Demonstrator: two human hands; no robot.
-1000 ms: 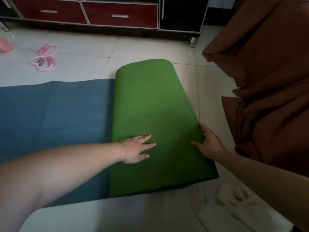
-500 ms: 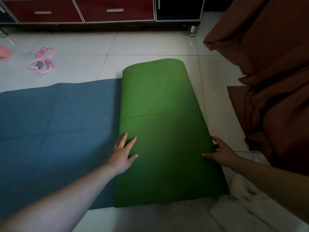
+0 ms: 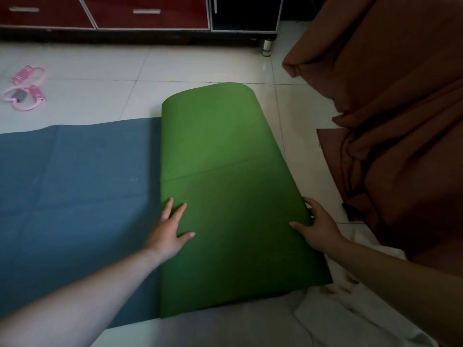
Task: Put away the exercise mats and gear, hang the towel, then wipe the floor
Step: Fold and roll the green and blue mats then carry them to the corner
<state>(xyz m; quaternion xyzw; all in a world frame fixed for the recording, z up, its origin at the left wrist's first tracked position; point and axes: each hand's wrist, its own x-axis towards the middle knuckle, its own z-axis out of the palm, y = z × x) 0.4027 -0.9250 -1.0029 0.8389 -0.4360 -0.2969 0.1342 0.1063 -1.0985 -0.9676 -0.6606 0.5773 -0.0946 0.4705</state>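
Note:
An exercise mat lies on the tiled floor, blue [image 3: 75, 176] on its upper face, with its right part folded over so the green underside [image 3: 215, 146] shows. My left hand [image 3: 170, 231] rests flat on the green fold near its left edge, fingers spread. At the fold's right edge, my right hand [image 3: 315, 226] has its thumb on top and its fingers curled around the edge. A pink figure-eight pull band [image 3: 26, 88] lies on the floor at the far left. A white towel [image 3: 350, 314] lies crumpled at the bottom right, partly under the mat's corner.
A low cabinet with red drawers [image 3: 140, 13] runs along the far wall on a metal foot [image 3: 266, 47]. Brown draped cloth [image 3: 390, 121] fills the right side, close to the mat's edge. Bare tile [image 3: 100, 71] lies between mat and cabinet.
My left hand has moved from the middle of the green fold to its left edge and turned to point forward. My right hand stays on the right edge.

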